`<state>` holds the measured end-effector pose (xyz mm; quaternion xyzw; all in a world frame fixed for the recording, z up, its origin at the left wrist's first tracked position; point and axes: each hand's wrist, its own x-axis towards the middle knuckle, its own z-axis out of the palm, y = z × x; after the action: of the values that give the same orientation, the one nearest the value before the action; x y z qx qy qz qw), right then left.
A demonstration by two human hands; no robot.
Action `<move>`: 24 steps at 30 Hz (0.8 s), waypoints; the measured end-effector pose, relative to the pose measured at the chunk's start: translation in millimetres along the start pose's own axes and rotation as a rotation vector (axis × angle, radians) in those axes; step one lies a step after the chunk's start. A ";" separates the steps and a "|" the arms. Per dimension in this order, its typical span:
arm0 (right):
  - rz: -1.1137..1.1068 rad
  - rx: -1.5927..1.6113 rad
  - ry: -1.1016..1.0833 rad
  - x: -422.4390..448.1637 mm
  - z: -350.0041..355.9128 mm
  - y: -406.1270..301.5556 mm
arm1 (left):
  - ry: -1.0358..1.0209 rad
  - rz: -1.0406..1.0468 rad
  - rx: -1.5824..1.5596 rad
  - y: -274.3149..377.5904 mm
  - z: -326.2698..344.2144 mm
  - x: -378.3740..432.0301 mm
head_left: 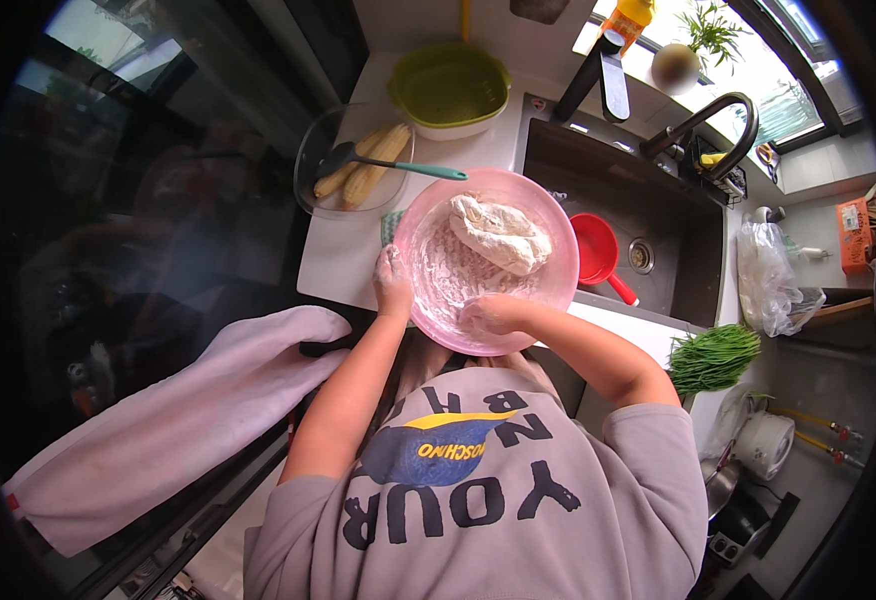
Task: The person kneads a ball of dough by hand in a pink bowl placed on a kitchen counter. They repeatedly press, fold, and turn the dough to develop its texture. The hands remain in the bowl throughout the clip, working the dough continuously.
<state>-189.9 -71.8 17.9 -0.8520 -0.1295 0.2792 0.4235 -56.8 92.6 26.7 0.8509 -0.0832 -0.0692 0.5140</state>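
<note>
A pink plastic basin [423,199] sits at the counter's front edge, partly over the sink's left side. Inside it, a rough lump of floury dough [501,232] rests toward the far right. Flour and wet smears coat the basin's bottom. My left hand [393,277], dusted with flour, holds the basin's left rim from outside. My right hand [492,313] reaches over the near rim, its fingers low against the floury inner wall. Those fingertips are blurred and partly hidden, so whether they pinch anything is unclear.
Left of the basin, corn cobs [370,169] lie in a clear container under a teal-handled ladle [426,169]. A green colander [449,82] stands behind. The sink [663,240] at right holds a red dipper [595,247]. Chives [714,358] lie at the near right.
</note>
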 end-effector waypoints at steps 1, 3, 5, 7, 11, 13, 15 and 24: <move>0.022 -0.012 0.090 -7.1 -4.3 2.2 | -0.009 -0.008 0.002 -0.2 -0.7 0.1; 0.062 -0.035 0.269 -18.6 -14.5 1.7 | -0.012 -0.014 -0.002 -2.5 -0.7 0.4; 0.200 -0.126 0.287 -22.3 -18.8 -3.1 | 0.002 -0.012 -0.017 -7.1 0.1 0.4; 0.316 -0.134 0.266 -20.7 -14.2 -0.6 | 0.017 -0.004 -0.014 -3.0 1.0 -0.4; 0.308 -0.080 0.250 -16.2 -4.5 -29.1 | 0.009 -0.001 -0.014 -3.9 0.5 -0.1; 0.264 -0.069 0.233 -4.8 6.0 -16.9 | 0.001 0.007 0.004 0.4 -0.4 -0.5; 0.266 -0.034 0.178 7.3 6.3 -12.2 | 0.008 0.014 0.012 1.1 -0.5 -0.2; 0.257 0.152 0.119 35.4 3.7 -4.1 | 0.019 0.022 0.020 -2.0 0.2 0.9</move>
<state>-163.3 -50.8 6.4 -0.8421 0.0276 0.2893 0.4543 -55.8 93.1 24.8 0.8557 -0.0886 -0.0545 0.5069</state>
